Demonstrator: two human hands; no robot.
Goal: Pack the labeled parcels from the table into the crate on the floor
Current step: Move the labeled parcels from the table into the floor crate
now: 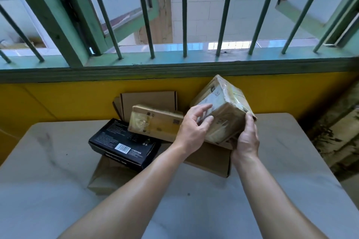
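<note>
Holding the taped parcel (223,110) tilted above the pile at the far right of the table (58,161); gripped at its near right corner by the right hand (245,137), fingers curled under; steadied by the left hand (194,124), fingers spread against the labelled face. Probably mid-pickup, checking the label; brown box (155,120) and black box (124,141) waiting further left. Next: carrying down to the crate, out of view; likely calls for a firmer two-sided hold on slick tape.
</note>
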